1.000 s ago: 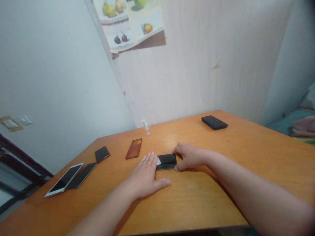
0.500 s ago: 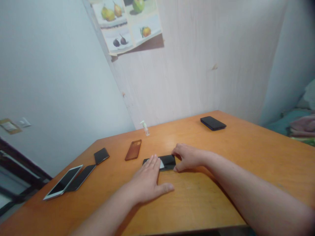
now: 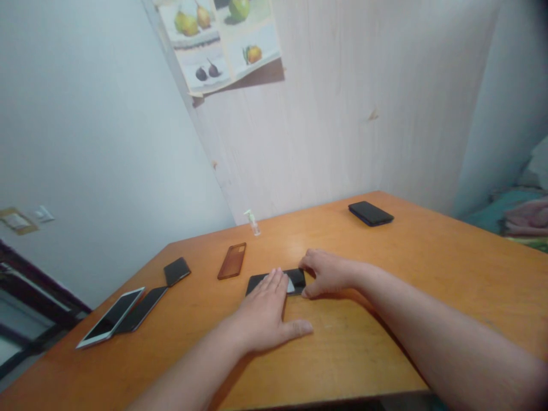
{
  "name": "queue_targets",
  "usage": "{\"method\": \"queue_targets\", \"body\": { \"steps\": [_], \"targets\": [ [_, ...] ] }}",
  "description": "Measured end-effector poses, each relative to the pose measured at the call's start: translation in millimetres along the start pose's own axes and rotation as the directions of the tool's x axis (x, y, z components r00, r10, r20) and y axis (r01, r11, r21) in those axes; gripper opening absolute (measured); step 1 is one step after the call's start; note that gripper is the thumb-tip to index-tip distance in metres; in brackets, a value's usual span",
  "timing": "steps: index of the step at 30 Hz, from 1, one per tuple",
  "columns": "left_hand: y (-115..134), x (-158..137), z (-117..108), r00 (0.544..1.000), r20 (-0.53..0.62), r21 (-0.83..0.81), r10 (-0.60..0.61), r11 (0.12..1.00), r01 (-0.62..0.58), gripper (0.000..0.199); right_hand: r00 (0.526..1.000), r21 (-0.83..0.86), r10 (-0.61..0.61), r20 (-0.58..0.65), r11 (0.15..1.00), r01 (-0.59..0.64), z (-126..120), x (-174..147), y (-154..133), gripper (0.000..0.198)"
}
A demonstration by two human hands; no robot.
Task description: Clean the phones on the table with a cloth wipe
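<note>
A black smartphone (image 3: 298, 279) lies flat on the wooden table in front of me, its long side running left to right. My left hand (image 3: 268, 308) rests across it with fingers stretched out flat, thumb spread over the tabletop. Under those fingertips a small white wipe (image 3: 290, 285) shows at the right edge; the rest of it is covered. At the phone's right end, my right hand (image 3: 321, 274) holds it between thumb and fingers. Behind and to the left lies a brown translucent phone case (image 3: 232, 261).
On the table's left are a white-framed device (image 3: 112, 317), a dark phone (image 3: 143, 308) touching it, and another dark flat object (image 3: 176, 271). A small clear pump bottle (image 3: 253, 223) stands near the back. A dark flat case-like object (image 3: 370, 213) lies at back right.
My left hand has slid right along the phone with the white wipe under its fingers, uncovering more of the left end. My right hand has stayed at the right end.
</note>
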State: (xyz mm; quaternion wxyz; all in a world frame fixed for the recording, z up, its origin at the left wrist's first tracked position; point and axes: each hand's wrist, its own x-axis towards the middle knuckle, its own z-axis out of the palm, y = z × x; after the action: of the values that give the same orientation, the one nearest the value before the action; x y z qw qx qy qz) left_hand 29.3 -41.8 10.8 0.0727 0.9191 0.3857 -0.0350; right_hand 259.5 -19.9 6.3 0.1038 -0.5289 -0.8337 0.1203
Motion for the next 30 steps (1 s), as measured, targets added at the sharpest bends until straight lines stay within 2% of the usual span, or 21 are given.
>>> {"method": "queue_targets", "body": {
  "steps": [4, 8, 12, 20, 26, 30],
  "targets": [
    [1.1, 19.3, -1.0, 0.997, -0.034, 0.001, -0.068, 0.998, 0.068, 0.114, 1.0, -0.001, -0.004, -0.001, 1.0, 0.004, 1.3, 0.9, 1.9, 0.056],
    [12.1, 4.2, 1.4, 1.0, -0.011, 0.014, -0.009, 1.0, 0.009, 0.118, 1.0, 0.001, -0.012, 0.004, 1.0, 0.012, 2.1, 1.4, 3.0, 0.059],
    [18.2, -9.7, -0.8, 0.998, 0.025, 0.006, 0.053, 0.999, -0.053, 0.115, 1.0, 0.008, -0.011, -0.002, 1.0, 0.011, 1.5, 0.8, 2.4, 0.06],
    [12.2, 29.4, 0.0, 0.999, -0.014, -0.034, -0.038, 0.999, 0.038, 0.118, 1.0, 0.005, -0.009, 0.003, 1.0, 0.009, 1.4, 0.6, 2.8, 0.057],
    [19.9, 2.6, 0.0, 0.996, 0.005, -0.012, 0.093, 0.996, -0.092, 0.115, 1.0, -0.012, -0.003, -0.001, 1.0, 0.003, 1.0, 0.2, 0.5, 0.055],
    [17.9, -1.0, -3.6, 0.994, 0.035, -0.011, 0.101, 0.995, -0.1, 0.113, 1.0, 0.006, 0.001, 0.013, 1.0, -0.001, -0.3, -0.3, -1.5, 0.059]
  ]
}}
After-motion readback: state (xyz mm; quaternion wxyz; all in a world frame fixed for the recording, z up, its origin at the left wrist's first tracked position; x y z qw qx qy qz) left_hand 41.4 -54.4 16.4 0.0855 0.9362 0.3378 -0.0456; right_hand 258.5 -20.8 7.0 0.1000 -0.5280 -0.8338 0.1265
